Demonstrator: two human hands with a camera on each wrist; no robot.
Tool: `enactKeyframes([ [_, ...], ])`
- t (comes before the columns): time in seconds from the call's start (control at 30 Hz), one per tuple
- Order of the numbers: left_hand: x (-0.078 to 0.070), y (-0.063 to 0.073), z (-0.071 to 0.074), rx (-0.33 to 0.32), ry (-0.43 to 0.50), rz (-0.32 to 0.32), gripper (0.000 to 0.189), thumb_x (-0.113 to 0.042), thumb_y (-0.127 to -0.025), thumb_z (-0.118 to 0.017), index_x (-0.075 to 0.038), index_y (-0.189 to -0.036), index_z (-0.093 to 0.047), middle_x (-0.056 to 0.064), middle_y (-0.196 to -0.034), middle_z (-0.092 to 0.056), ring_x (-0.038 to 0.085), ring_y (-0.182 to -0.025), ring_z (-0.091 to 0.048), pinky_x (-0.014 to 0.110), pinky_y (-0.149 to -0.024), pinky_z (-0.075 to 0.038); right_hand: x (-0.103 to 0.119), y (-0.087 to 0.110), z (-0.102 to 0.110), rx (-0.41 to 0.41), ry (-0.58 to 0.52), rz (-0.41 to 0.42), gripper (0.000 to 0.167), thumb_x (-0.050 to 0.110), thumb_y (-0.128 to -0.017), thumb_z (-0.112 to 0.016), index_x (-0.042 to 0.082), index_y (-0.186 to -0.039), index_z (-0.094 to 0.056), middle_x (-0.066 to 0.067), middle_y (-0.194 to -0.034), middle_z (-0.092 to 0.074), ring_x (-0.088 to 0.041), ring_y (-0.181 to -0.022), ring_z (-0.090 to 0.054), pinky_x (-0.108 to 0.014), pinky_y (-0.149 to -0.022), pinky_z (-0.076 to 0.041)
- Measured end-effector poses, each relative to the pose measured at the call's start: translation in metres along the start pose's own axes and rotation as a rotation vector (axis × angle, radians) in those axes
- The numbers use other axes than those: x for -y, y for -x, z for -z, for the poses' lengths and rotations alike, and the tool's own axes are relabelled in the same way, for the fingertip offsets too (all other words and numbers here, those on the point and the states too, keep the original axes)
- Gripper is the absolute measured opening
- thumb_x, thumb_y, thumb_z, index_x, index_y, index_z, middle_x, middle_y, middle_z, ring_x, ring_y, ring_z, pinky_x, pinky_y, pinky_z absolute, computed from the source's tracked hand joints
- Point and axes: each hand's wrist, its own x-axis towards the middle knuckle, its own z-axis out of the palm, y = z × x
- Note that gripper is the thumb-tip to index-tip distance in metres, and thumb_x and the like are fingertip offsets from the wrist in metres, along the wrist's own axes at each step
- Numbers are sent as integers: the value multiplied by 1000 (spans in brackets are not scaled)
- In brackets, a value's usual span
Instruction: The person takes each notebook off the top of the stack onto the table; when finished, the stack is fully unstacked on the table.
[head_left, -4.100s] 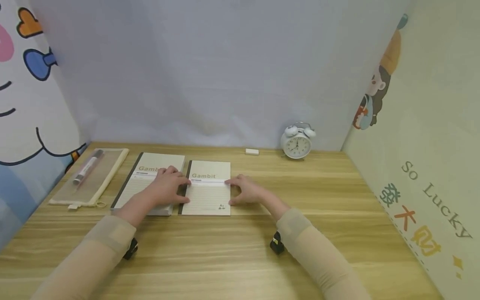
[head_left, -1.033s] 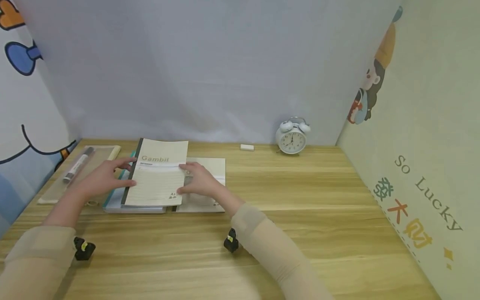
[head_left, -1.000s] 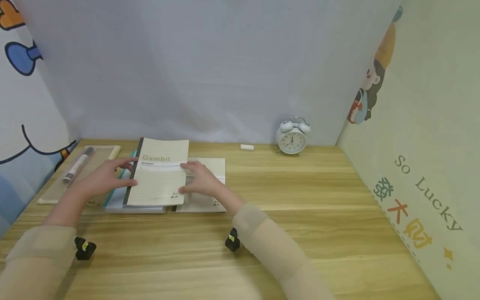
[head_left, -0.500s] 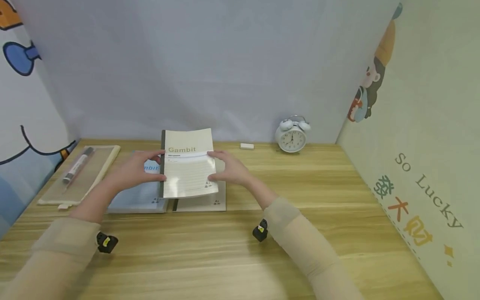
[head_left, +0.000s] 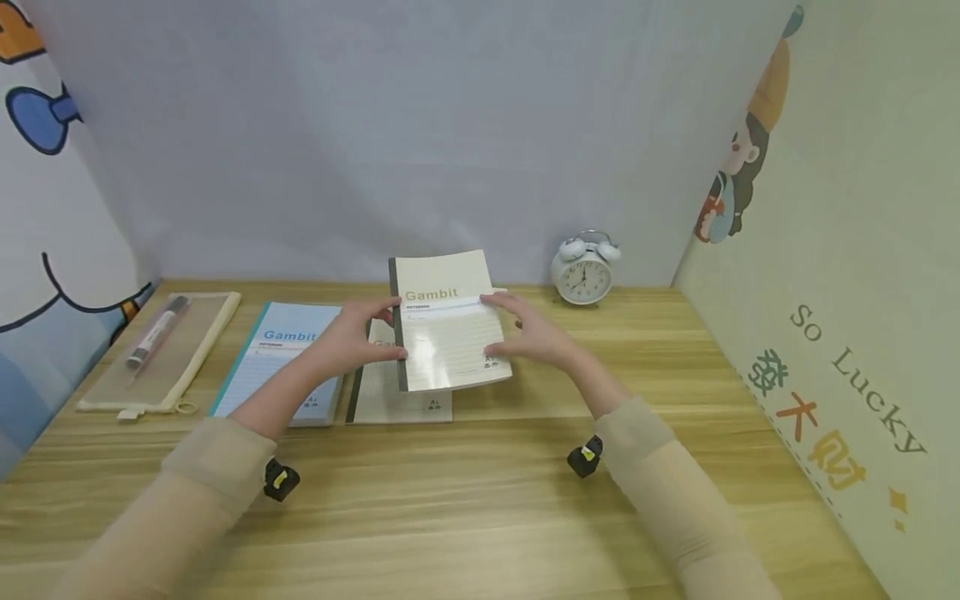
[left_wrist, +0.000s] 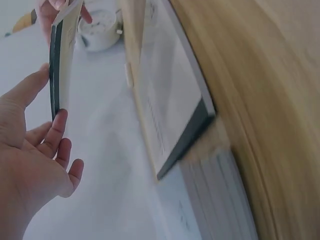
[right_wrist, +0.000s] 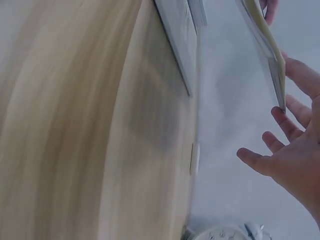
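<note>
A cream Gambit notebook with a dark spine is held up above the table between both hands. My left hand pinches its spine edge, thumb and fingers on either side, as the left wrist view also shows. The opposite edge is pinched by my right hand. Below the raised notebook, a second cream notebook lies flat and partly covered. Left of it rests a blue Gambit notebook, thick at its near edge and partly hidden by my left forearm.
A mesh zip pouch with a grey-and-white marker lies at the far left. At the back right stands a white alarm clock. A white eraser sits at the table's back edge, mostly hidden in the head view.
Both hands have lifted the cream notebook off the left stack and carried it right, over the other cream notebook. The blue notebook beneath it has come into view.
</note>
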Motion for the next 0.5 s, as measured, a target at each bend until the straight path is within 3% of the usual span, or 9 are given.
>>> enactKeyframes([
  [0.1, -7, -4, -14, -6, 40, 5, 86, -33, -77, -78, -8, -146, -34, 11, -117, -57, 35, -128, -37, 56, -103, -32, -13, 10, 4, 17, -37, -7, 85, 28, -76, -78, 16, -147, -33, -12, -155, -21, -30, -143, -17, -53, -109, -28],
  [0.27, -15, -13, -35, 16, 33, -7, 85, -32, -76, -79, -8, -146, -35, 10, -115, -58, 34, -128, -37, 53, -101, -35, -34, 28, 11, 43, -93, -6, 81, 23, -78, -77, 12, -146, -35, -14, -154, -21, -33, -141, -20, -54, -108, -28],
  [0.5, -21, -30, -63, 69, 19, 38, 83, -35, -76, -79, -12, -145, -38, 5, -115, -58, 33, -131, -35, 51, -100, -37, -58, 45, 15, 40, -77, -27, 80, 21, -78, -77, 9, -145, -35, -19, -155, -17, -37, -142, -15, -55, -107, -30],
])
